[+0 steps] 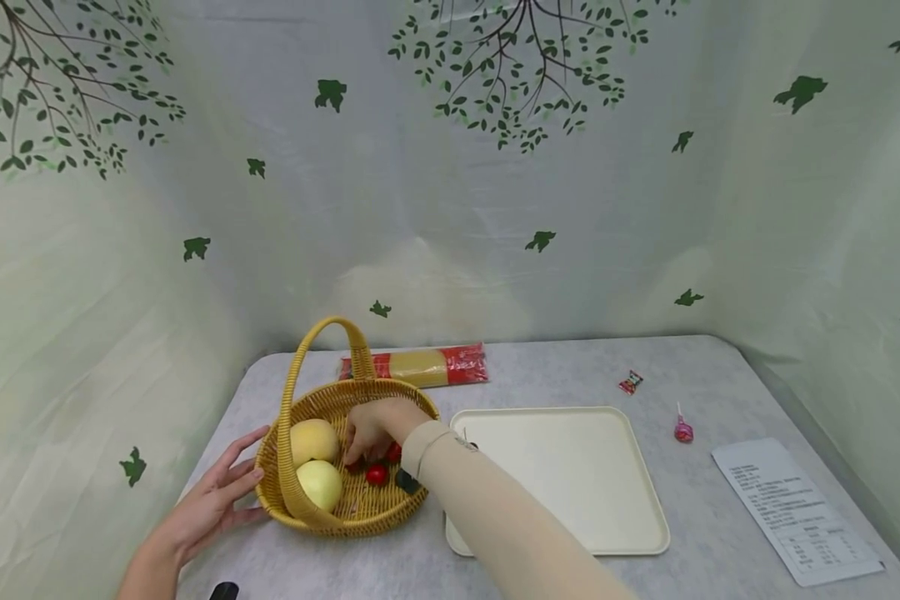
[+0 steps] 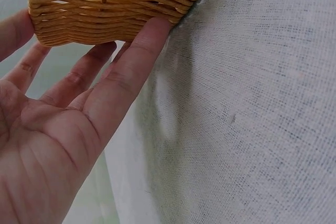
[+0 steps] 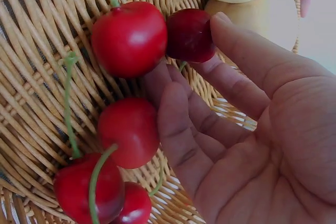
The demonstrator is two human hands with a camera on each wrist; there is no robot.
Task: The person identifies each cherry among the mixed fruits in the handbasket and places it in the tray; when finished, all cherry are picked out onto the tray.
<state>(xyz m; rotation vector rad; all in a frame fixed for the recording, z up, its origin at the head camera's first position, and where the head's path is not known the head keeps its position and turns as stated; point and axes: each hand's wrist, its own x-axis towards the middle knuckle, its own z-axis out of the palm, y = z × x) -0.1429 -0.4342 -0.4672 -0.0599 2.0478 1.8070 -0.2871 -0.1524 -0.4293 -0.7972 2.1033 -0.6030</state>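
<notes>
A yellow wicker basket [image 1: 367, 523] with a tall handle stands on the left of the table. My left hand [image 1: 210, 500] touches its left side with spread, fairly straight fingers; in the left wrist view, fingertips rest against the woven wall [image 2: 105, 17]. My right hand [image 1: 378, 423] reaches inside and pinches a dark red cherry [image 3: 189, 36] between thumb and fingers. Close by lie brighter red cherries with green stems, including a large cherry [image 3: 130, 39] and another cherry [image 3: 128, 132]. Two pale yellow round fruits, an upper fruit [image 1: 315, 442] and a lower fruit [image 1: 319, 486], sit at the basket's left.
A dark object [image 1: 407, 481] lies at the basket's right inside. Behind the basket is a red-and-yellow pasta packet [image 1: 420, 367]. To the right are a cream tray [image 1: 570, 483] under my right forearm, a wrapped candy [image 1: 631, 382], a lollipop [image 1: 683, 431] and a printed sheet [image 1: 795, 510].
</notes>
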